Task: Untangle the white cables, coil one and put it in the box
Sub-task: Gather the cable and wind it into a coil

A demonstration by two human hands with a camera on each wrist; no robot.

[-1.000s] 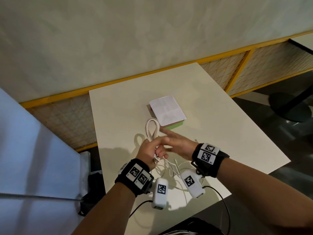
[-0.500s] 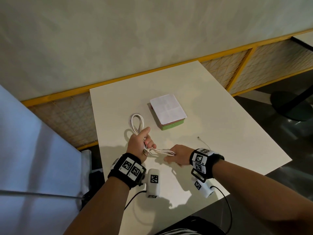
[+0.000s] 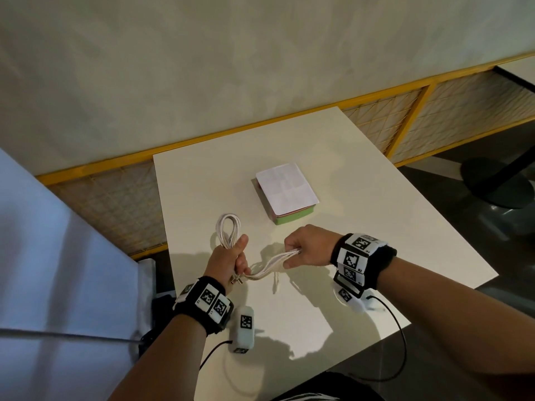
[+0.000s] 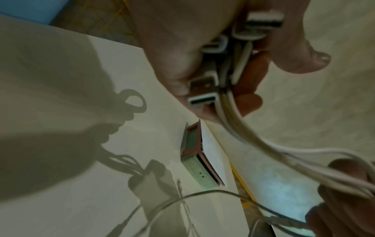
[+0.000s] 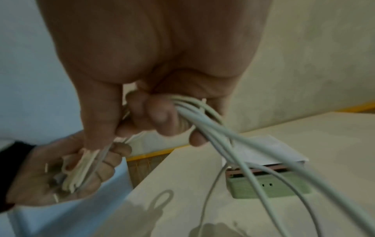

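The left hand (image 3: pixel 228 263) keeps its fingers (image 4: pixel 248 99) curled round the white cables (image 3: pixel 270 263), USB plugs (image 4: pixel 202 94) poking out below the fist and a folded loop standing up past the thumb, much as it did half a second ago. The right hand (image 3: pixel 308 246) has lifted since then and drawn away to the right, its fingers (image 5: pixel 158 118) closed round the same bundle, so the strands now span the gap between the two fists above the table (image 3: pixel 376 227), one loose end dangling under them. Beyond the fingertips of both hands, the green box (image 3: pixel 293 217) with its white paper cover (image 3: pixel 286 188) sits unmoved, apart from the cables.
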